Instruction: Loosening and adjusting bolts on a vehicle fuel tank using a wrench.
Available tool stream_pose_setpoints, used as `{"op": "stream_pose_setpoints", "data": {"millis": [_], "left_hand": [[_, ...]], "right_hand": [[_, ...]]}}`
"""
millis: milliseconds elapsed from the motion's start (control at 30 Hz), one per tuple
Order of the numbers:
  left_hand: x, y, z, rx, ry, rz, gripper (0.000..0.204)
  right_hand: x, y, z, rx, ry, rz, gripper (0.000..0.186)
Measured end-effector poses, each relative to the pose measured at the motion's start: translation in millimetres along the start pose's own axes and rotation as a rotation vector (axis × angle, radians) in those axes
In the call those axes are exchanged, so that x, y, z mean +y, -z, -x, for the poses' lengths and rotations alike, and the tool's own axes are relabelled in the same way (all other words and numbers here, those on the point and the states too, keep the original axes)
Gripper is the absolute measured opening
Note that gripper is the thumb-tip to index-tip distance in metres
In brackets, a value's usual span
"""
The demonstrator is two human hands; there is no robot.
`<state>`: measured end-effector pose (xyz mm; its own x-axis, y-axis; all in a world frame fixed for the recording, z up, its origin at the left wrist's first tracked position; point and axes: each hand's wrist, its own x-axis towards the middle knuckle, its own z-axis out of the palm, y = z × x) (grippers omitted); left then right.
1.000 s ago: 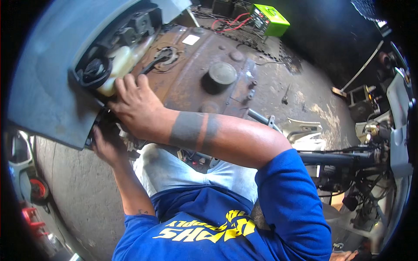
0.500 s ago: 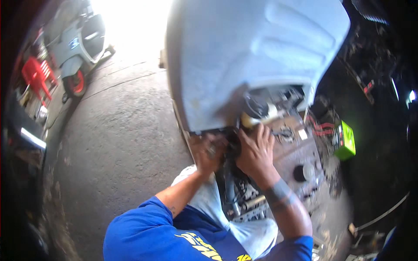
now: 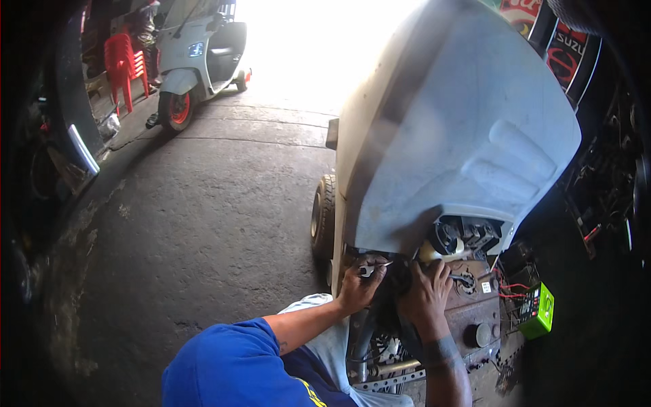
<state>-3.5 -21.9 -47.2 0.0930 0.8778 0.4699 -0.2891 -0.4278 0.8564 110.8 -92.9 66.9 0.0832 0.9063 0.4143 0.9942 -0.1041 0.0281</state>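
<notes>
My left hand [image 3: 359, 289] is closed around a shiny metal wrench [image 3: 367, 270] at the lower edge of a pale blue-white body panel [image 3: 468, 142]. What the tool's far end touches is hidden in shadow. Just to the right, my right hand [image 3: 426, 293] lies with its fingers stretched forward over dark parts below the panel. Its fingertips are close to a whitish plastic reservoir [image 3: 430, 253] with a black cap. The thumb side is hard to see. A brown, grimy metal tank [image 3: 468, 313] with a round cap [image 3: 478, 334] sits beside that hand.
A bright green boxed device [image 3: 538, 312] with red cables stands at the right. Below my hands are a tube and a perforated metal strip [image 3: 390, 382]. A wheel [image 3: 323, 217] shows left of the panel. Farther off are a white three-wheeler [image 3: 196, 64] and red stacked chairs [image 3: 122, 64].
My view has swung up and to the left, so the vehicle sits lower and farther right. Both hands stay at the panel's lower edge; the wrench shows more clearly now.
</notes>
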Motion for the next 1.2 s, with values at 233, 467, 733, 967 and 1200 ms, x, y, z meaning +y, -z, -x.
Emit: {"op": "stream_pose_setpoints", "data": {"millis": [233, 467, 733, 967, 1200], "left_hand": [[-32.5, -7.7, -15.0, 0.131, 0.437, 0.447, 0.023], [-48.2, 8.3, -35.4, -0.227, -0.081, -0.779, 0.025], [-11.6, -15.8, 27.1, -0.180, -0.172, -0.151, 0.020], [9.7, 0.0, 22.7, -0.275, -0.541, -0.299, 0.040], [44.9, 0.7, 0.6, -0.446, -0.331, -0.064, 0.032]], "right_hand": [[-1.3, -0.1, 2.5, -0.010, -0.025, 0.036, 0.047], [-0.7, -2.3, 1.8, 0.027, -0.013, 0.029, 0.047], [1.3, 0.3, 3.3, 0.012, 0.014, 0.033, 0.050], [5.9, -4.2, 4.8, -0.034, -0.001, 0.016, 0.052], [17.7, 2.7, -4.5, -0.065, -0.015, -0.175, 0.048]]}}
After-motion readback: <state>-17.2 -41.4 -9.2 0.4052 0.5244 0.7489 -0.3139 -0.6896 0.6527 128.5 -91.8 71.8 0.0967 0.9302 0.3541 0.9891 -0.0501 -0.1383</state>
